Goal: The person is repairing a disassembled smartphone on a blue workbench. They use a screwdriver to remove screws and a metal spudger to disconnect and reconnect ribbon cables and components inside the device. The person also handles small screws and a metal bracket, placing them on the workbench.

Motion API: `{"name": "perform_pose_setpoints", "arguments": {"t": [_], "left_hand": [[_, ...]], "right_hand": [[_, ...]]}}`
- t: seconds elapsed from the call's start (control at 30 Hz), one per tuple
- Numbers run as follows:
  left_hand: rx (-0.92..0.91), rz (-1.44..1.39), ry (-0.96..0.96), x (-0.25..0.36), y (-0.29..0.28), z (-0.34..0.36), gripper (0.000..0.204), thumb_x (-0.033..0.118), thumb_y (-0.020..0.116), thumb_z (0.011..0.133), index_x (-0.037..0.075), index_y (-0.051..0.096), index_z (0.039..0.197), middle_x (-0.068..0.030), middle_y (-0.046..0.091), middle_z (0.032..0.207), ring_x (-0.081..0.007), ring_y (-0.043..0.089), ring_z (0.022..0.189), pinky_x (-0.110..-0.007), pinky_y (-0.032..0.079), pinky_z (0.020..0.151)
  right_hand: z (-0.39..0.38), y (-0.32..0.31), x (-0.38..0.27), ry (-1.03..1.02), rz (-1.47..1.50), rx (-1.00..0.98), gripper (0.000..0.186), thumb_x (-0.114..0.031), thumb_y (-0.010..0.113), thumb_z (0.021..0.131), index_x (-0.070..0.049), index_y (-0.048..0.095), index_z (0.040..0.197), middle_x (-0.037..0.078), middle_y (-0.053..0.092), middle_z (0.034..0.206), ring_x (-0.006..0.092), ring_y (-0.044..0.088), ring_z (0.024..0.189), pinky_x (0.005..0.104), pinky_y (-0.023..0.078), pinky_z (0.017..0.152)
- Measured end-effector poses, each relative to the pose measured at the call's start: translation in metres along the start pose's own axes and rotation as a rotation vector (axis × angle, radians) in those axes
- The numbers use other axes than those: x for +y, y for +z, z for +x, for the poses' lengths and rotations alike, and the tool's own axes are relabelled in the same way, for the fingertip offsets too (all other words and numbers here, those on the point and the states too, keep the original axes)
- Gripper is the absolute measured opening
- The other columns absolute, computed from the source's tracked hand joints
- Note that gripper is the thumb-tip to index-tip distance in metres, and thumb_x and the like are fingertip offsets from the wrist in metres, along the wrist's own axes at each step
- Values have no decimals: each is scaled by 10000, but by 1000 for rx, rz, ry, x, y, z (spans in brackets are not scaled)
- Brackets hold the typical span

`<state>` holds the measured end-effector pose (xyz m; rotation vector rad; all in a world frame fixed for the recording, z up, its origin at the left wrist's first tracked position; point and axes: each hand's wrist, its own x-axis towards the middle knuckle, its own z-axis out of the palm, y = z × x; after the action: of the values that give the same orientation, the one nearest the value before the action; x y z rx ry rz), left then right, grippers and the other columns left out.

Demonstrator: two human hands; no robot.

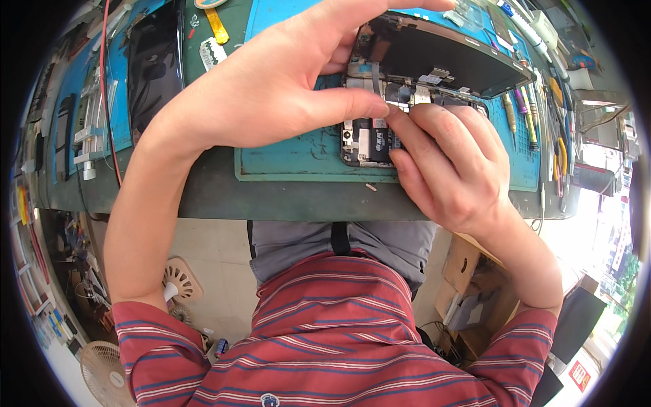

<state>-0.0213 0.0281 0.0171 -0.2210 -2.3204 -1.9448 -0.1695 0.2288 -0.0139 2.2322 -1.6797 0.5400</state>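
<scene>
An opened phone lies on the blue work mat (298,159), its body (352,152) flat with a black battery (380,139) and metal parts showing. The phone screen (434,51) is tilted up along the far side, joined to the body by a flat ribbon cable (376,78). My left hand (271,88) holds the screen at its left end, fingers partly hidden behind it, thumb reaching over the phone's inside. My right hand (454,163) is closed over the body, bent fingertips pressed near the left thumb's tip. What those fingertips pinch, if anything, is hidden.
On the left lie a dark phone screen (156,74), a razor blade (212,53) and a yellow strip (217,26). A red cable (103,88) crosses that side. At the right are several tools, including yellow-handled pliers (561,159) and a screwdriver (509,112). The bench edge (305,207) runs nearest me.
</scene>
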Motion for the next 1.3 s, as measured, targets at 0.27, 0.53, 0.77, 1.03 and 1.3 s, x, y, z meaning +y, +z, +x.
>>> {"name": "perform_pose_setpoints", "arguments": {"t": [0.27,0.53,0.77,1.03,1.3], "left_hand": [[-77,-151,195,-46,-13,-2,907,-119,670,960,61,167,1692,-138,248,1697,-240,398,1503,-394,415,1235],[-45,-120,66,-20,-7,-1,909,-107,673,968,68,159,1697,-129,234,1710,-238,377,1517,-396,403,1240],[118,26,174,-30,1,-5,870,-119,719,873,74,358,1641,-96,417,1637,-236,493,1453,-411,442,1198],[124,94,113,-25,0,-7,654,-97,526,1019,44,366,1637,-87,446,1599,-187,528,1387,-332,470,1123],[152,147,143,-25,0,-6,608,-112,460,1029,34,405,1617,-93,478,1583,-186,524,1390,-318,461,1114]], "right_hand": [[5,-1,-2,-31,-9,17,395,-136,818,773,22,744,1127,47,642,1096,196,609,885,344,506,725],[3,-1,-2,-47,-39,9,404,-128,821,763,23,746,1131,39,635,1106,185,614,882,337,495,709],[3,-7,-1,9,51,-7,406,-129,812,781,3,747,1160,44,630,1097,197,616,879,348,505,722],[-21,-20,12,179,26,98,440,-84,827,768,-16,754,1196,78,658,1006,260,624,791,384,515,705],[-12,-18,5,221,40,-78,504,-340,825,850,-70,741,1267,55,601,1049,255,585,900,387,498,806]]}}
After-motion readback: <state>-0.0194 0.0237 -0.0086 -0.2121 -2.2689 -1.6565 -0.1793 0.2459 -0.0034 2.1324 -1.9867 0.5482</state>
